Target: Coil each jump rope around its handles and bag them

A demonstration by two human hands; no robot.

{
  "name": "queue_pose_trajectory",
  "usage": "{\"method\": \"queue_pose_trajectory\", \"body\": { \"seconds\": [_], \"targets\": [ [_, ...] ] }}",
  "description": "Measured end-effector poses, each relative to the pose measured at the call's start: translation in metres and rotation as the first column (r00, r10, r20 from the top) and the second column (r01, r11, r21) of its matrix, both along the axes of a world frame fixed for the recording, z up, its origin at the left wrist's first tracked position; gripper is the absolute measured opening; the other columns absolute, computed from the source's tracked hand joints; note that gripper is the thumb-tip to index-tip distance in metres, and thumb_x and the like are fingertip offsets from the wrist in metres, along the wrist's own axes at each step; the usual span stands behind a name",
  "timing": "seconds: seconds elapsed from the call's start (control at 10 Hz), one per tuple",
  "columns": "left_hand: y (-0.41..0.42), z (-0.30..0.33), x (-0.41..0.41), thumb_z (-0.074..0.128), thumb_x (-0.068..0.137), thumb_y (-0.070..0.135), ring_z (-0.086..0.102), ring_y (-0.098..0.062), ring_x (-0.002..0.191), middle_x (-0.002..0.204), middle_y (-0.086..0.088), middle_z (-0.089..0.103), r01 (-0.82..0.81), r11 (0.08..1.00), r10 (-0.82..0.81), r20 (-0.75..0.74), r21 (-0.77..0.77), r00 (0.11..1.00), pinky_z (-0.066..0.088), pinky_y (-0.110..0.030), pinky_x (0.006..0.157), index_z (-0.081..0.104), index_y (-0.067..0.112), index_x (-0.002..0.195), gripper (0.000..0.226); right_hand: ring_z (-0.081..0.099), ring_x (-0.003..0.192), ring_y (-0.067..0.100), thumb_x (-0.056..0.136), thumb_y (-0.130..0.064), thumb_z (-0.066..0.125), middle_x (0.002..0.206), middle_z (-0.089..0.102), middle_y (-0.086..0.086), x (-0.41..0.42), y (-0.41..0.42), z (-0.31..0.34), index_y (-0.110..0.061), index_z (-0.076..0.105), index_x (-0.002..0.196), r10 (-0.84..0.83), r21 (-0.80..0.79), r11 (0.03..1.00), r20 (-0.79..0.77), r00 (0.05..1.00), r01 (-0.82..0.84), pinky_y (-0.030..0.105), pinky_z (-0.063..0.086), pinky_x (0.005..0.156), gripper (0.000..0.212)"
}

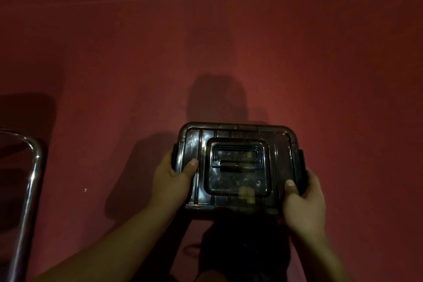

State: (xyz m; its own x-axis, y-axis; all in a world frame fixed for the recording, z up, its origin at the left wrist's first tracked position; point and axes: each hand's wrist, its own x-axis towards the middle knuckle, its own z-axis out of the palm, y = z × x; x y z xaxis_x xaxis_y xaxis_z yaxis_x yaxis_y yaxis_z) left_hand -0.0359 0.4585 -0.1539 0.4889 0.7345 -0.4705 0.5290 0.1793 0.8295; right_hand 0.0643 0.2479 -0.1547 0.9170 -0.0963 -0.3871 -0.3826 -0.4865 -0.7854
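A dark, see-through plastic storage box (pixel 238 135) with a lid and a folded carry handle (pixel 238 165) is held above the red floor in dim light. My left hand (pixel 170 176) grips its left side, thumb on the lid, by the left clip. My right hand (pixel 305 199) grips the right side at the black clip, thumb on the lid. Blurred pale shapes show through the lid; I cannot tell what they are. No jump rope is plainly visible. A dark bag-like mass (pixel 242 249) with a thin loop lies below the box.
A red carpeted floor (pixel 206 52) fills the view. A shiny metal tube frame (pixel 32 181), perhaps a chair, stands at the left edge. The box's shadow falls on the floor behind and to its left.
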Motion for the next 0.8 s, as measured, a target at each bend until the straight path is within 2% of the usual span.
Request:
{"method": "queue_pose_trajectory", "body": {
  "seconds": [0.1,0.2,0.3,0.4,0.5,0.6,0.7,0.8],
  "targets": [
    [-0.002,-0.004,-0.003,0.071,0.086,0.028,0.07,-0.001,0.087,0.093,0.019,0.074,0.034,0.99,-0.031,-0.028,0.134,0.999,0.055,-0.034,0.086,0.061,0.043,0.125,0.043,0.062,0.103,0.021,0.091,-0.01,0.058,0.107,0.066,-0.003,-0.003,0.001,-0.002,-0.029,0.053,0.132,-0.044,-0.036,0.998,0.033,0.998,0.045,0.043,0.047,0.1,0.045],
    [0.001,-0.003,-0.003,0.071,0.084,0.037,0.071,-0.013,0.083,0.086,0.016,0.073,0.078,0.978,-0.054,-0.125,0.194,0.991,0.056,-0.041,0.085,0.058,0.048,0.125,0.045,0.065,0.099,0.022,0.089,-0.011,0.06,0.101,0.069,-0.004,-0.003,0.003,-0.002,-0.03,0.057,0.129,-0.068,-0.064,0.995,0.058,0.996,0.071,0.04,0.048,0.097,0.044],
    [-0.001,0.001,0.001,0.068,0.087,0.037,0.068,-0.019,0.096,0.1,0.015,0.069,0.141,0.948,-0.096,-0.166,0.285,0.981,0.051,-0.035,0.086,0.056,0.039,0.129,0.044,0.064,0.099,0.021,0.09,-0.013,0.058,0.102,0.07,-0.005,-0.002,0.003,0.002,-0.03,0.058,0.129,-0.013,-0.078,0.997,0.056,0.998,0.017,0.038,0.049,0.095,0.042],
    [-0.015,0.012,0.009,0.067,0.084,0.044,0.046,-0.029,0.132,0.143,-0.005,0.05,0.294,0.872,-0.214,-0.237,0.39,0.948,0.041,-0.046,0.105,0.041,0.03,0.143,0.065,0.063,0.102,0.016,0.091,-0.015,0.061,0.114,0.068,-0.006,0.001,-0.006,0.01,-0.027,0.055,0.131,0.077,-0.024,0.997,-0.005,0.997,-0.077,0.037,0.049,0.096,0.042],
    [-0.054,0.044,0.023,0.067,0.083,0.053,0.021,-0.022,0.148,0.159,0.003,0.025,0.522,0.757,-0.447,-0.271,0.394,0.853,0.023,-0.044,0.118,0.028,0.029,0.152,0.082,0.064,0.1,0.017,0.089,-0.018,0.068,0.113,0.065,-0.004,0.0,-0.028,0.03,-0.02,0.052,0.133,-0.051,0.136,0.988,-0.124,0.991,0.068,0.045,0.05,0.098,0.047],
    [-0.1,0.083,0.047,0.072,0.084,0.043,0.056,-0.001,0.116,0.125,0.016,0.06,0.627,0.754,-0.641,0.009,0.197,0.768,0.039,-0.01,0.092,0.056,0.027,0.133,0.054,0.065,0.085,0.021,0.09,-0.021,0.067,0.097,0.065,0.001,0.002,-0.054,0.057,-0.016,0.056,0.122,-0.169,0.219,0.956,-0.129,0.977,0.194,0.043,0.055,0.086,0.034],
    [-0.152,0.113,0.085,0.07,0.087,0.042,0.062,0.012,0.083,0.091,0.017,0.069,0.716,0.682,-0.732,0.118,0.153,0.672,0.042,-0.002,0.073,0.07,0.022,0.106,0.028,0.06,0.071,0.016,0.094,-0.022,0.063,0.093,0.066,0.005,0.006,-0.093,0.094,-0.016,0.058,0.112,-0.283,0.321,0.899,-0.094,0.955,0.298,0.028,0.05,0.061,0.02],
    [-0.218,0.147,0.127,0.07,0.087,0.038,0.062,-0.008,0.073,0.072,0.012,0.067,0.794,0.595,-0.802,0.17,0.13,0.573,0.048,-0.023,0.073,0.07,0.02,0.086,0.018,0.056,0.063,0.015,0.094,-0.023,0.062,0.084,0.067,0.006,0.013,-0.153,0.132,-0.012,0.065,0.101,-0.401,0.358,0.856,0.001,0.916,0.374,0.027,0.046,0.058,0.014]
  ]
}}
